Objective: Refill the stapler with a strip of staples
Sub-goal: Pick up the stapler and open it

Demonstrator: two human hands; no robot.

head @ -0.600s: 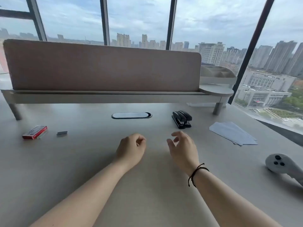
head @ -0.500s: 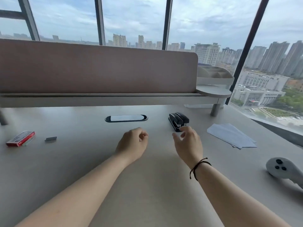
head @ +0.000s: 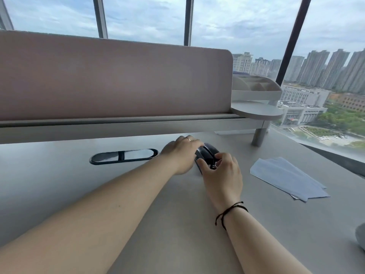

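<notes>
A black stapler (head: 207, 154) stands on the grey desk (head: 59, 184), just below the shelf. My left hand (head: 180, 153) rests against its left side, fingers curled over its far end. My right hand (head: 221, 173) grips its near end, thumb on the left and fingers on the right. The stapler's front and base are hidden by both hands. The red staple box and the loose staple strip are out of view to the left.
A black oval cable port (head: 123, 156) lies left of my hands. Light blue papers (head: 286, 177) lie to the right. A raised shelf with a brown divider (head: 118, 80) and a white organiser (head: 254, 88) runs along the back. A white object (head: 360, 237) shows at the right edge.
Both hands moved forward from the open desk onto the stapler and closed on it. The view shifted right, so the staple box and strip left the frame.
</notes>
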